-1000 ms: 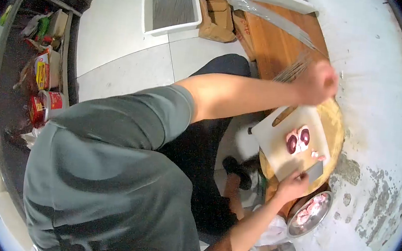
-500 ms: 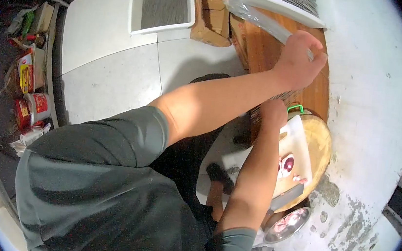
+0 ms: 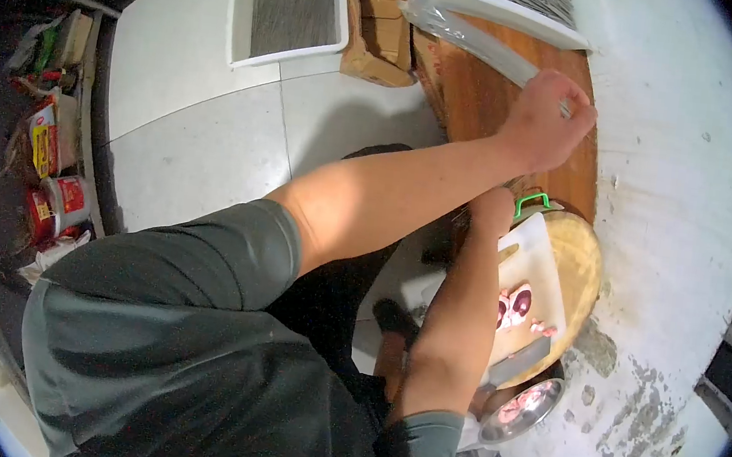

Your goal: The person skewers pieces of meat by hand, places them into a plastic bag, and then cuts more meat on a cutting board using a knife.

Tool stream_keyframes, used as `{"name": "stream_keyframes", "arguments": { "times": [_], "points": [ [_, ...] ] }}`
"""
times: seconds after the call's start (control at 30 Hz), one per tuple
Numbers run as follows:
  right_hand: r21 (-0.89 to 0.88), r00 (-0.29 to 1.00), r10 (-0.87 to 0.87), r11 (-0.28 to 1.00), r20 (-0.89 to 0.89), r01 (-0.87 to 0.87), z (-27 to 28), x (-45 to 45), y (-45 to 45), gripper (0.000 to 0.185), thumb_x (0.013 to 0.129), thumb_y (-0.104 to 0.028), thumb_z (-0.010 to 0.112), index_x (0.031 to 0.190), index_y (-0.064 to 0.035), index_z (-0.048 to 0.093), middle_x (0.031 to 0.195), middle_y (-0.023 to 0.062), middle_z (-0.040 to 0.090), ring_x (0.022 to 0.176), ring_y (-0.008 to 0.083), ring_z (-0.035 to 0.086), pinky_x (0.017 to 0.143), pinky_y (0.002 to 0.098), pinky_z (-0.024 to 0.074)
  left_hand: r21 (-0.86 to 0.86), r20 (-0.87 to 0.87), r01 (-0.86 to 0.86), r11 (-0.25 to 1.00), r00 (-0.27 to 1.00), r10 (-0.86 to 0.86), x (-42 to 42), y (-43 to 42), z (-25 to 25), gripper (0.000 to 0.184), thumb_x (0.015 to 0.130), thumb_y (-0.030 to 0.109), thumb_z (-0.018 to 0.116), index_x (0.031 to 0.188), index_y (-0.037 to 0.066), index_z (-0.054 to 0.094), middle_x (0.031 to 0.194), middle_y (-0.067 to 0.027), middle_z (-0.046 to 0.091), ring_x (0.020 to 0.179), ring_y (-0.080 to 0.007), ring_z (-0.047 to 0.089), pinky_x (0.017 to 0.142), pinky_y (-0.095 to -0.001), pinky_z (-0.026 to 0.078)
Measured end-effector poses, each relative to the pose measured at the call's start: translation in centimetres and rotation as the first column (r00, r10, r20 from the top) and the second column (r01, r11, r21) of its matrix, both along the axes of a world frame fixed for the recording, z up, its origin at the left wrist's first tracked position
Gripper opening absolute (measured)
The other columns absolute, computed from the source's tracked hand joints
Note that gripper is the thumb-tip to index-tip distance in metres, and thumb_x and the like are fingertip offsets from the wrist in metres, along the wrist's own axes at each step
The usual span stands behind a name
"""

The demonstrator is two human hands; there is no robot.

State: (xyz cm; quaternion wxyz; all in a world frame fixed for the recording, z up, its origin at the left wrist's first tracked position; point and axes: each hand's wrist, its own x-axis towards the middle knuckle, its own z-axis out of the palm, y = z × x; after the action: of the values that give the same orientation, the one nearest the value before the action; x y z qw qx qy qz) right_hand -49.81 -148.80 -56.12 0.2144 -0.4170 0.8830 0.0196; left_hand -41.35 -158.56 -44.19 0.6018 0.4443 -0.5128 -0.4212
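- Peeling wall (image 3: 660, 402) beyond my left hand (image 3: 545, 122).
- Wooden tabletop (image 3: 483, 94) beneath; plastic sleeve (image 3: 484, 43) at its curled fingers, clamped or not I can't tell.
- Cutting board (image 3: 537, 255) beside my right hand (image 3: 492, 213), closure unclear.

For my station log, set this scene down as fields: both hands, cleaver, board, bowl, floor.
Left hand: curled at clear plastic sleeve; hold unclear
Right hand: beside green handle; grip hidden
Cleaver: lying unheld
Cutting board: white, on round wooden block, bearing kidney-like meat
Metal bowl: meat pieces inside
Floor: white tub of skewer-like sticks
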Motion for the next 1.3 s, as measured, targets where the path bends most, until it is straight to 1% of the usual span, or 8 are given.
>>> {"name": "stream_keyframes", "arguments": {
  "times": [0.43, 0.77, 0.87, 0.93, 1.0, 1.07, 1.17, 1.3],
  "points": [
    [-0.011, 0.982, 0.183, 0.983, -0.042, -0.184, -3.2, -2.3, -0.5, 0.045, 0.086, -0.035, 0.054, 0.09, 0.007, 0.07, 0.097, 0.0282, 0.068, 0.094, 0.0429, 0.067, 0.082, 0.0495, 0.0532, 0.034, -0.038, 0.042, 0.999, 0.998, -0.041, -0.2, -0.2, -0.4, 0.028, 0.085, 0.03, 0.067, 0.086, 0.002, 0.066, 0.091, -0.0143, 0.066, 0.086, -0.0236, 0.064, 0.08, -0.0365, 0.05],
    [-0.217, 0.989, -0.13, 0.966, 0.072, 0.143, 2.2, -1.0, 0.9, 0.046, 0.084, -0.033, 0.054, 0.089, 0.011, 0.067, 0.093, 0.0327, 0.066, 0.088, 0.0443, 0.067, 0.078, 0.0495, 0.0519, 0.109, 0.059, 0.193, 0.975, 0.978, -0.2, -1.3, -0.4, -2.0, 0.028, 0.084, 0.03, 0.065, 0.085, 0.002, 0.07, 0.083, -0.0171, 0.068, 0.08, -0.0305, 0.066, 0.077, -0.0404, 0.052],
    [-0.392, 0.836, -0.299, 0.776, 0.461, 0.494, 1.9, -1.2, 3.1, 0.038, 0.085, -0.027, 0.054, 0.079, 0.0088, 0.062, 0.078, 0.0246, 0.067, 0.071, 0.0364, 0.066, 0.065, 0.0444, 0.0515, 0.238, 0.134, 0.352, 0.905, 0.911, -0.39, -0.9, 0.8, -0.8, 0.033, 0.084, 0.033, 0.064, 0.085, 0.001, 0.07, 0.083, -0.0187, 0.07, 0.078, -0.0318, 0.068, 0.075, -0.0421, 0.053],
    [-0.579, 0.91, -0.07, 0.75, 0.408, 0.318, 2.8, -0.8, 5.9, 0.029, 0.088, -0.023, 0.053, 0.078, 0.0036, 0.057, 0.07, 0.0154, 0.061, 0.061, 0.027, 0.058, 0.056, 0.0378, 0.0468, 0.264, 0.257, 0.424, 0.866, 0.834, -0.487, -1.4, 0.9, -1.2, 0.035, 0.085, 0.035, 0.062, 0.086, 0.001, 0.071, 0.085, -0.0198, 0.07, 0.08, -0.0317, 0.068, 0.076, -0.0418, 0.053],
    [-0.624, 0.822, -0.025, 0.638, 0.569, 0.451, 4.1, 0.1, 8.3, 0.022, 0.091, -0.019, 0.051, 0.078, -0.0012, 0.053, 0.066, 0.008, 0.055, 0.055, 0.0189, 0.051, 0.049, 0.0317, 0.0417, 0.287, 0.355, 0.468, 0.836, 0.758, -0.547, -2.4, 1.1, -2.4, 0.037, 0.085, 0.037, 0.061, 0.086, 0.001, 0.071, 0.085, -0.0198, 0.07, 0.079, -0.0315, 0.068, 0.075, -0.0416, 0.053],
    [-0.386, 0.46, -0.074, 0.437, 0.885, 0.812, 6.8, 1.9, 10.2, 0.017, 0.095, -0.015, 0.049, 0.081, -0.0057, 0.049, 0.065, 0.0025, 0.049, 0.052, 0.0122, 0.044, 0.046, 0.0261, 0.0359, 0.302, 0.431, 0.49, 0.818, 0.695, -0.575, -3.5, 1.4, -3.3, 0.04, 0.085, 0.04, 0.06, 0.086, 0.002, 0.071, 0.081, -0.0188, 0.069, 0.074, -0.0312, 0.067, 0.073, -0.0416, 0.053],
    [-0.345, 0.381, -0.015, 0.392, 0.924, 0.853, 7.3, 2.2, 13.6, 0.011, 0.096, -0.013, 0.05, 0.087, -0.0074, 0.047, 0.067, 0.0022, 0.05, 0.05, 0.0101, 0.041, 0.044, 0.0231, 0.0334, 0.421, 0.325, 0.637, 0.646, 0.559, -0.763, -3.8, 2.5, -1.7, 0.035, 0.084, 0.036, 0.062, 0.083, 0.003, 0.071, 0.076, -0.0137, 0.069, 0.065, -0.0239, 0.064, 0.065, -0.0375, 0.051],
    [-0.394, 0.34, 0.201, 0.393, 0.919, 0.831, 6.8, 2.2, 17.6, 0.014, 0.097, -0.014, 0.056, 0.088, -0.0087, 0.047, 0.069, 0.0014, 0.05, 0.05, 0.0089, 0.041, 0.041, 0.0221, 0.0301, 0.375, -0.144, 0.803, 0.463, 0.543, -0.827, -5.0, 5.1, -1.5, 0.027, 0.084, 0.029, 0.065, 0.077, 0.004, 0.068, 0.068, -0.0054, 0.065, 0.059, -0.013, 0.057, 0.055, -0.0292, 0.046]
  ]
}}
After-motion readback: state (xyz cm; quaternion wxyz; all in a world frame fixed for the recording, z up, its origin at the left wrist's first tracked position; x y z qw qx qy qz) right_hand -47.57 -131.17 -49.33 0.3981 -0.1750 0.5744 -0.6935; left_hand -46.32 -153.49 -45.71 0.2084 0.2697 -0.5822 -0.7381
